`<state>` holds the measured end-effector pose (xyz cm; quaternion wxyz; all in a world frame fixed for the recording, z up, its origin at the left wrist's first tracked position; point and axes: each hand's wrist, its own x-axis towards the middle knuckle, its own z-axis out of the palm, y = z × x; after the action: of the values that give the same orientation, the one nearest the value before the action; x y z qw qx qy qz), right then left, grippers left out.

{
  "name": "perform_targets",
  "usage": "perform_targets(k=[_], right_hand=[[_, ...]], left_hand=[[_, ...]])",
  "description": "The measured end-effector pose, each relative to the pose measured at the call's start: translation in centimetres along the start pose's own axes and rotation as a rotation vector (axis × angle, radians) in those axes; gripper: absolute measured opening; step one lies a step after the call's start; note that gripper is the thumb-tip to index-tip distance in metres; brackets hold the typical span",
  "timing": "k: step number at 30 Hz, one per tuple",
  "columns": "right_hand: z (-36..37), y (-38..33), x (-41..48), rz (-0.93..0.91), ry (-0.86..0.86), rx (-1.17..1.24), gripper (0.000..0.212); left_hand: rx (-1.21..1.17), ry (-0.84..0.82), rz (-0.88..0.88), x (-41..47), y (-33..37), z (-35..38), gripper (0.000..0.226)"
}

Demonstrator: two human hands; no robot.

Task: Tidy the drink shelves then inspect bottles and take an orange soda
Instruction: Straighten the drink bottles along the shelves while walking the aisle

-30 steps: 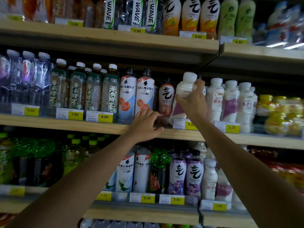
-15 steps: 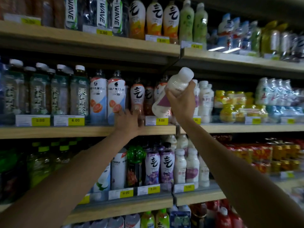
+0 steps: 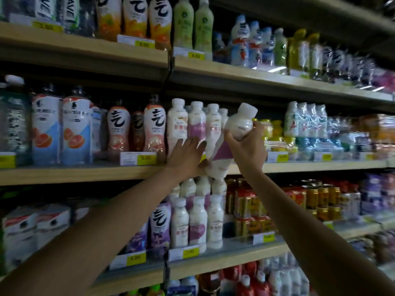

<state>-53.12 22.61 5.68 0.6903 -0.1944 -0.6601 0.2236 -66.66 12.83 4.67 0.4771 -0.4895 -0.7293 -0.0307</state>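
Dim shop shelving packed with drinks fills the view. On the middle shelf [image 3: 85, 171] stands a row of white bottles [image 3: 196, 122]. The left hand [image 3: 186, 154] lies flat against them, its fingers [image 3: 188, 144] straight and spread, holding nothing. The right hand [image 3: 245, 148] grips one white bottle [image 3: 221, 152] around its upper body. This bottle is tilted, with the cap up and to the right and the base close beside the left fingers; I cannot tell if they touch.

I judge that the step is to put this bottle into its row. To do it well, the left fingers should press the neighbours aside so that a gap opens. The right fingers should then turn the bottle upright before lowering it, label to the front.

The orange soda bottles [image 3: 134, 18] stand on the top shelf [image 3: 85, 45], well above and to the left of both hands, not yet touched.
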Motion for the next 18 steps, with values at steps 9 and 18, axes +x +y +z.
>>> perform_targets(k=[9, 18], right_hand=[[-3.3, 7.4, 5.6, -0.077, -0.064, 0.037, 0.059], [-2.3, 8.4, 8.0, -0.071, -0.091, 0.267, 0.058]], left_hand=[[0.007, -0.046, -0.103, 3.1, 6.1, 4.4, 0.074], [0.045, -0.066, -0.167, 4.1, 6.2, 4.2, 0.079]])
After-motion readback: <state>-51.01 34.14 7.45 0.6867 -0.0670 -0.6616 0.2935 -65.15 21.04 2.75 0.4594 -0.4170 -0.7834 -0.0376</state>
